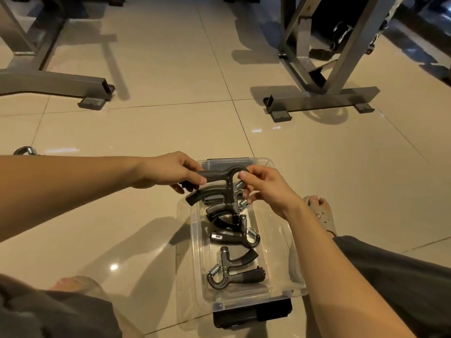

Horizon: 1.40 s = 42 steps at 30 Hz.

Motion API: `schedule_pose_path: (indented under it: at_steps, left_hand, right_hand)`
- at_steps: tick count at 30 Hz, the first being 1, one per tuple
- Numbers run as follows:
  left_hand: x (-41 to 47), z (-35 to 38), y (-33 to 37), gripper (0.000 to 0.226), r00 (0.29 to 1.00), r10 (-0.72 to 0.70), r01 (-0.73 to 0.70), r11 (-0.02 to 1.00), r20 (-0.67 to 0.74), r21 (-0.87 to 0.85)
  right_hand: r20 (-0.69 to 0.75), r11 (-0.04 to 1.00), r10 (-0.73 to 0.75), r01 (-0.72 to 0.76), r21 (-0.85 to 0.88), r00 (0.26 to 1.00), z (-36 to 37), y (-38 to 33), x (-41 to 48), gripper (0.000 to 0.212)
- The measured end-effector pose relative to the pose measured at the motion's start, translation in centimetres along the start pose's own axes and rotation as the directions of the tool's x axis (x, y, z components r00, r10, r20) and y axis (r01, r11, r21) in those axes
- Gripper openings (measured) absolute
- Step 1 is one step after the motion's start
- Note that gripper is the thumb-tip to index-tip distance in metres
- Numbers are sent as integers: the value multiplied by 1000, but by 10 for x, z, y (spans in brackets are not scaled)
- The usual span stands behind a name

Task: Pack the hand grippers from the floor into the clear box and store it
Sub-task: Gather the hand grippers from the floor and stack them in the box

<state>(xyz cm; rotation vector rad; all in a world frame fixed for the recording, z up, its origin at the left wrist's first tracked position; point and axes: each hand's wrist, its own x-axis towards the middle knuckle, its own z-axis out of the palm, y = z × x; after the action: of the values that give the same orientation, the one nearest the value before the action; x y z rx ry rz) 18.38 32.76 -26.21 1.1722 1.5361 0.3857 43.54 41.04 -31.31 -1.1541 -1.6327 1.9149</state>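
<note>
A clear plastic box (290, 252) with black latches lies open on the tiled floor between my legs. Several black hand grippers with steel springs lie inside it, one near the front (234, 269) and one in the middle (231, 236). Above the box's far end I hold another black hand gripper (219, 178). My left hand (170, 170) grips its handle, and my right hand (263, 185) pinches its looped end by the spring.
Grey metal gym frames stand on the floor at the far left (61, 85) and far right (319, 98). My right foot in a beige sandal (322, 214) rests beside the box. A chrome object (24, 151) peeks in at the left edge.
</note>
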Motion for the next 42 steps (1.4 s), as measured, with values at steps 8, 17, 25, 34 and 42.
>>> schedule_pose_path:
  at_steps: [8,17,25,34,42]
  left_hand:
    - [-10,3,0,23,997,-1,3,1000,82,-27]
    - [-3,46,-3,39,924,332,-191,830,-188,524]
    - [-2,46,-16,93,898,352,-126,781,-265,612]
    - [11,52,-12,77,930,330,-135,710,-158,691]
    - [23,66,-20,79,916,333,-68,678,-223,732]
  right_hand:
    - [136,993,111,-116,30,985,-25,-4,-5,14]
    - [23,958,270,-266,-108,963,-21,-8,0,26]
    - [17,975,211,-209,-76,977,-23,3,-1,36]
    - [63,948,216,-194,-253,974,-32,1,-10,56]
    - [148,763,83,33,-646,985,-12,17,-2,86]
